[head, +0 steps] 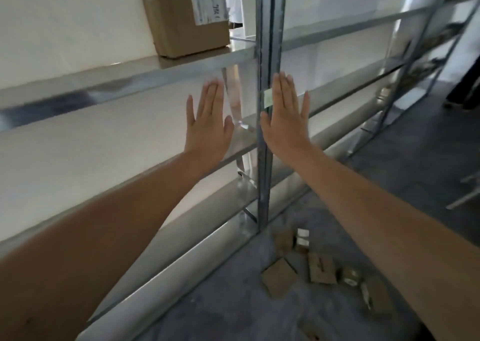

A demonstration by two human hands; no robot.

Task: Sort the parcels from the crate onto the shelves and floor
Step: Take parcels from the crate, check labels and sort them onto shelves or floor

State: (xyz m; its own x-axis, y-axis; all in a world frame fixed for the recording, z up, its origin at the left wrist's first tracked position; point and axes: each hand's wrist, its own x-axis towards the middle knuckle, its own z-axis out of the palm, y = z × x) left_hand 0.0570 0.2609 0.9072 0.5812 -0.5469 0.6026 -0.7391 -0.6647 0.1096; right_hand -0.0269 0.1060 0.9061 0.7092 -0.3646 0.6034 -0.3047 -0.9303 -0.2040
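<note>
A brown cardboard parcel [187,19] with a white label stands on an upper metal shelf [109,86], its corner just over the shelf's front edge. Both my arms reach forward below it. My left hand [207,122] and my right hand [285,117] are held flat with straight fingers, backs toward me, empty and apart from the parcel. Several small brown parcels [322,268] lie on the grey floor by the foot of the shelf post. No crate is in view.
A grey metal upright post [267,158] rises between my hands. Lower shelves [181,231] run left and right of it. Another person's legs [465,88] stand at the far right by a second rack [415,62].
</note>
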